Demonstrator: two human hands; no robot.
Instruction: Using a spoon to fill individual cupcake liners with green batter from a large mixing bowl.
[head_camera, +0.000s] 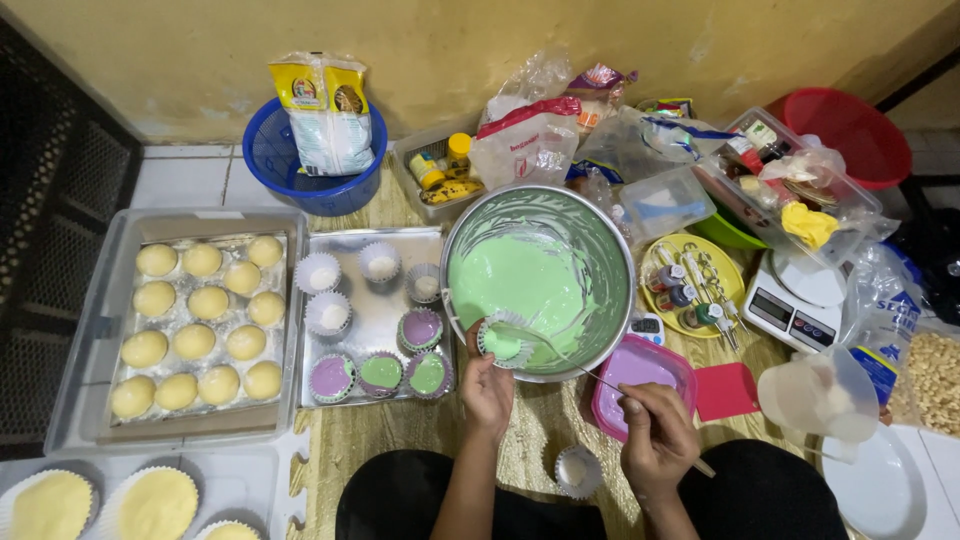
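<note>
Surface: yellowish woven mat (350, 440) on the floor, pale tiles at upper left, mustard-yellow wall across the top.
Room edge: dark grille down the left side.
Round yellow dough balls: fourteen, on the foil-lined grey plastic tray (70, 400) at left.
Paper cups on the flat steel baking sheet (375, 320): eight, with four filled purple and green at its lower edge, four pale above.
Bowls: one wide steel mixing bowl of green batter (535, 275) at centre; one pink plastic tub of purple batter (640, 370) just lower right of it.
Baskets: one blue (275, 165) at upper left, one red (850, 125) at upper right.
Scale: one white digital kitchen scale (795, 300), right.
Left hand (487, 390): fingers curled shut around a white fluted paper cup holding green batter (503, 340), held over the bowl's lower rim, mouth upward.
Right hand (655, 440): fingers pinched tight on a thin long-handled spoon (570, 362).
Spoon axis: diagonal, lower right to upper left, tip pointing into the held cup.
Spare cup: one empty white paper cup (577, 470) on the mat between the wrists.
</note>
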